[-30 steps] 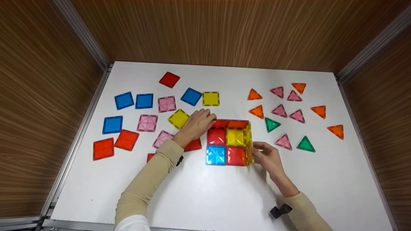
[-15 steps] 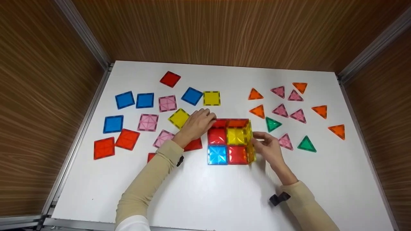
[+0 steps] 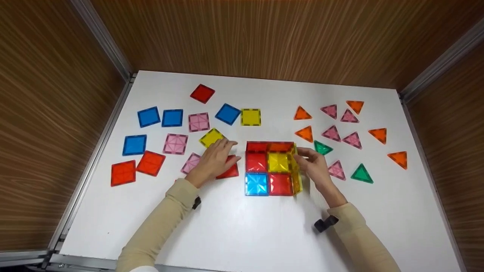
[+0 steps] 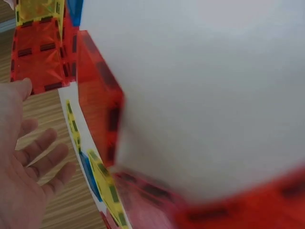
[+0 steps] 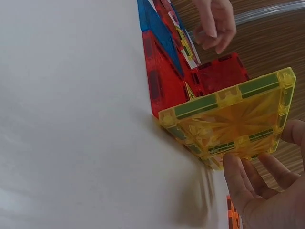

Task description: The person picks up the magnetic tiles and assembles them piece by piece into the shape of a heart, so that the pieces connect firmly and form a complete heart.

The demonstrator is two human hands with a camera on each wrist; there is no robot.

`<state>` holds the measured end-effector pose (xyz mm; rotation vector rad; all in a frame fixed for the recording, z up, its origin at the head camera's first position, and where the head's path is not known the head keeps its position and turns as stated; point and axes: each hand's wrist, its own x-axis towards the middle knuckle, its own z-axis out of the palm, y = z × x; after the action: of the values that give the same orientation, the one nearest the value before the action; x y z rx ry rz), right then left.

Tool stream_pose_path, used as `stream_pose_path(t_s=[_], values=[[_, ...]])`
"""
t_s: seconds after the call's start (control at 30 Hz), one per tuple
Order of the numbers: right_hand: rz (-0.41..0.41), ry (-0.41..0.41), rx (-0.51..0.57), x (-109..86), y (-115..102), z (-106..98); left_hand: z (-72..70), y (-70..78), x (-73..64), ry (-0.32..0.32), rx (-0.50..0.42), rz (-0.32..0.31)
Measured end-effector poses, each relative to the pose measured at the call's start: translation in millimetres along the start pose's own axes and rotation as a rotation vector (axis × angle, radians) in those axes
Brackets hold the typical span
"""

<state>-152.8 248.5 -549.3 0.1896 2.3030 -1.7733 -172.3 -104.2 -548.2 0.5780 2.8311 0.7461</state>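
Note:
Translucent magnetic tiles form a structure mid-table: a flat base of red, yellow and blue squares (image 3: 256,184), an upright red wall (image 3: 269,147) along the back and an upright yellow wall (image 3: 297,184) on the right. My right hand (image 3: 317,166) pinches the far yellow square tile (image 5: 259,144), fingers on its outer face and thumb at its top edge. Left of the structure, my left hand (image 3: 211,160) hovers with fingers extended, holding nothing, over a yellow square (image 3: 208,136) and a red square (image 3: 231,172). The left wrist view shows its spread fingers (image 4: 50,164) apart from the red wall.
Several loose squares lie on the left, including a blue one (image 3: 134,145), a pink one (image 3: 175,144) and a red one (image 3: 123,173). Orange, pink and green triangles (image 3: 362,173) are scattered on the right. Wood-patterned panels (image 3: 242,37) surround the white table (image 3: 227,234).
My left hand has let go of the red wall's left end and moved left, toward me. My right hand has slid along the yellow wall to its far tile. The structure looks unchanged.

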Motion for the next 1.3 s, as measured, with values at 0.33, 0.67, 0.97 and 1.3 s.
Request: stream_pose_path(t_s=[0.33,0.67,0.97,1.3], values=[[-0.03,0.009,0.003,-2.5,0,1,7.5,-11.1,-26.5,-0.089,0.091,0.007],[-0.005,-0.015,0.013,-2.4,2,1,11.3,-17.6,-26.8,-0.096,0.121,0.077],[0.03,-0.017,0.019,-4.0,2,1,11.3,-7.6,-25.1,-0.005,-0.038,-0.056],[0.045,-0.005,0.027,-5.2,3,2,20.2,15.6,-20.3,0.139,-0.468,-0.218]])
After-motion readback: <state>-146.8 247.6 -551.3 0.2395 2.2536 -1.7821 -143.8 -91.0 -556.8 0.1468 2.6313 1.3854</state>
